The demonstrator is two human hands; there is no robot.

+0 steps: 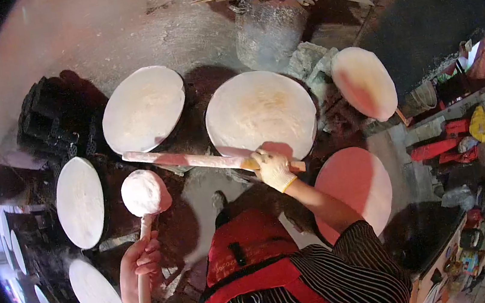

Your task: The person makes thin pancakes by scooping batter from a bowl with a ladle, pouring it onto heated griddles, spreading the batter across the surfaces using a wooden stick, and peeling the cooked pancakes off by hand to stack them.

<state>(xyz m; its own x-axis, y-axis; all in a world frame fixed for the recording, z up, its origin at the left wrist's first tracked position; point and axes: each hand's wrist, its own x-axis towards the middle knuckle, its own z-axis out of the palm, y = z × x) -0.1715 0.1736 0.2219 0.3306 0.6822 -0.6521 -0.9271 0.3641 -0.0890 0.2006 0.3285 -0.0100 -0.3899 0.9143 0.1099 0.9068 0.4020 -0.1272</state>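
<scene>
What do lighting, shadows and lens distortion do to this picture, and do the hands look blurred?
Head view: fisheye curvature with black corners; head view: bluish-white glare along the lower left edge, and a shadow edge across the pinkish disc; head view: left hand and gloved right hand look fairly sharp.

the bare left hand (140,258) grips the handle (144,294) of a round, white-coated tool (142,191). the right hand (274,169), in a pale glove (278,175), grasps a long stick (195,160) over the near edge of a white disc (258,110). other white discs (143,109) lie around; a red apron (245,245) shows below.
</scene>
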